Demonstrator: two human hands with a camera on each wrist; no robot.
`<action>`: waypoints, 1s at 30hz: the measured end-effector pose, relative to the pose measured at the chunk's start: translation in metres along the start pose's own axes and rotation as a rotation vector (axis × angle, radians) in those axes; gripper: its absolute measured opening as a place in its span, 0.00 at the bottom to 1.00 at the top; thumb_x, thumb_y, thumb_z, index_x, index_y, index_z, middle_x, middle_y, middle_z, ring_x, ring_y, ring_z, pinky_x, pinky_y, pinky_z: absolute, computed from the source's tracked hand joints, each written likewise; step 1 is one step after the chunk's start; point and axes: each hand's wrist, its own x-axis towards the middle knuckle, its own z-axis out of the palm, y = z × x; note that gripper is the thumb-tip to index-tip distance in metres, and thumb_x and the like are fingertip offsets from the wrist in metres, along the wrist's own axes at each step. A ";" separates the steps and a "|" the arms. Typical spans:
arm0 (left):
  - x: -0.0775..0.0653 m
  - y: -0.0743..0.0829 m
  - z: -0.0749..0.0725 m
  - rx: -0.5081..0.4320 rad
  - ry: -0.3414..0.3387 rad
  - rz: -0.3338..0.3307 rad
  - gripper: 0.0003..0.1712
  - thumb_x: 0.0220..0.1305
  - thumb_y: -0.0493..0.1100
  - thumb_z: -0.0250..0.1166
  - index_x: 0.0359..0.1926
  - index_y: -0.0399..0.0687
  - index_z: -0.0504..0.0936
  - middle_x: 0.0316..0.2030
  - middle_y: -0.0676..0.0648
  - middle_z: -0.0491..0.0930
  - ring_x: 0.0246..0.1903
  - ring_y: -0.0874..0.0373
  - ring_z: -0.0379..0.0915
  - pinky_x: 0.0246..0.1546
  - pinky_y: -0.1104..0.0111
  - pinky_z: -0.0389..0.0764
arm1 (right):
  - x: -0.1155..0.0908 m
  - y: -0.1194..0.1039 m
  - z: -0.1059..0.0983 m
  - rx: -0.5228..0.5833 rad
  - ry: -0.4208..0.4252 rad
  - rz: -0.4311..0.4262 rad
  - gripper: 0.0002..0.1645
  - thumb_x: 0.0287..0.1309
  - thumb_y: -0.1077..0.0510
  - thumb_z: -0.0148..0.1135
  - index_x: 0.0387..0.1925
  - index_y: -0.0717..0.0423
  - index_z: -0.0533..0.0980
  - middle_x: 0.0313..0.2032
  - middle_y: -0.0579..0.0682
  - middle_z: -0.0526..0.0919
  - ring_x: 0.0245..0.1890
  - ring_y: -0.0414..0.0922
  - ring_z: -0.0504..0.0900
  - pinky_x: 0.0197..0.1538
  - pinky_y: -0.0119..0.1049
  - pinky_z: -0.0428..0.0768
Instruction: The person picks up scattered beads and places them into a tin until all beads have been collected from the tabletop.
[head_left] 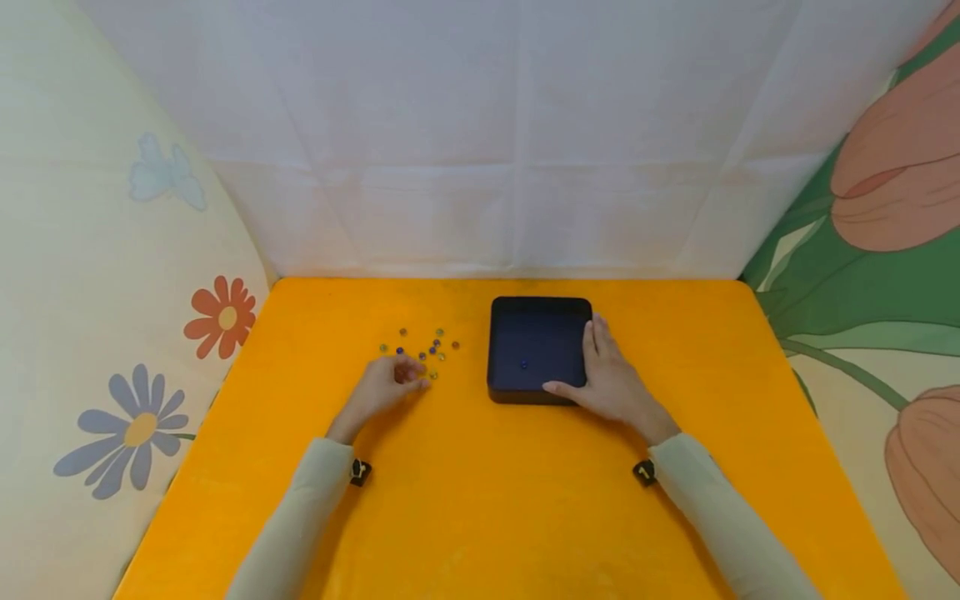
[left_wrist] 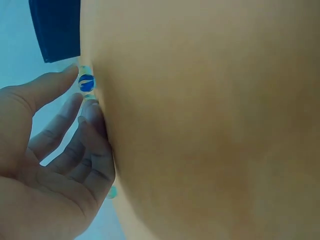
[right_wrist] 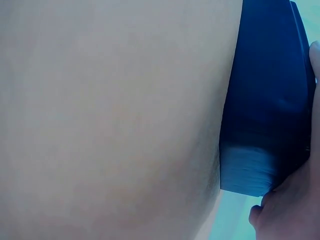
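Pale sleeves lead to my left hand (loosely curved, holding nothing) beside a yellow marble, and my right hand, straight-fingered against a black tray.

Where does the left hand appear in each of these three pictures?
Head: the left hand is left of centre, beside the scattered marbles.
Left wrist: along the left edge, in the lower part.
Right wrist: not in it.
Shared landmark: the dark box, visible in all three.

The head view faces forward and down over the orange table; close-up wrist views face the left hand and right hand, all sharing the black tray
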 end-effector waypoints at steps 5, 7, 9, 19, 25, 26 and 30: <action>-0.001 -0.001 0.003 0.007 0.017 0.002 0.14 0.69 0.46 0.73 0.51 0.44 0.88 0.38 0.45 0.86 0.36 0.56 0.77 0.39 0.65 0.79 | 0.000 -0.002 -0.001 0.012 0.002 0.002 0.82 0.55 0.11 0.54 0.83 0.61 0.31 0.84 0.59 0.23 0.86 0.60 0.34 0.81 0.61 0.57; -0.001 -0.002 0.003 0.011 0.017 0.005 0.14 0.68 0.46 0.73 0.50 0.44 0.88 0.37 0.45 0.85 0.34 0.56 0.76 0.38 0.65 0.78 | 0.000 -0.002 -0.001 0.012 -0.002 0.004 0.82 0.55 0.11 0.54 0.83 0.61 0.31 0.84 0.59 0.22 0.86 0.60 0.34 0.81 0.61 0.57; 0.000 -0.003 0.003 0.015 0.014 0.005 0.14 0.68 0.46 0.74 0.50 0.45 0.88 0.35 0.46 0.84 0.33 0.56 0.76 0.37 0.66 0.78 | 0.000 -0.002 -0.001 0.013 -0.004 0.005 0.82 0.54 0.11 0.54 0.83 0.60 0.30 0.84 0.58 0.22 0.86 0.60 0.34 0.81 0.61 0.57; -0.001 -0.004 0.004 0.023 0.000 -0.019 0.14 0.67 0.46 0.74 0.50 0.44 0.88 0.34 0.46 0.84 0.32 0.56 0.75 0.35 0.66 0.77 | 0.001 -0.001 0.000 0.018 -0.007 0.008 0.83 0.53 0.10 0.54 0.83 0.60 0.30 0.84 0.57 0.21 0.86 0.61 0.35 0.81 0.61 0.58; -0.001 -0.003 0.003 0.025 -0.016 -0.045 0.12 0.68 0.45 0.74 0.46 0.43 0.89 0.35 0.46 0.85 0.33 0.57 0.77 0.35 0.68 0.78 | 0.001 0.000 0.002 0.022 -0.003 0.004 0.83 0.54 0.10 0.53 0.83 0.60 0.30 0.84 0.57 0.20 0.86 0.61 0.36 0.80 0.61 0.59; -0.001 -0.003 0.002 0.025 -0.020 -0.047 0.11 0.68 0.45 0.74 0.46 0.43 0.89 0.35 0.46 0.86 0.33 0.57 0.77 0.35 0.68 0.78 | 0.001 0.000 0.002 0.022 -0.003 0.004 0.83 0.54 0.10 0.52 0.83 0.60 0.30 0.84 0.57 0.20 0.86 0.61 0.36 0.80 0.61 0.59; 0.000 -0.003 0.002 0.030 -0.036 -0.056 0.10 0.69 0.45 0.73 0.44 0.45 0.90 0.35 0.47 0.86 0.33 0.58 0.78 0.36 0.68 0.79 | 0.001 0.001 0.003 0.032 -0.008 0.009 0.83 0.53 0.10 0.52 0.83 0.59 0.29 0.83 0.55 0.18 0.86 0.61 0.36 0.80 0.61 0.59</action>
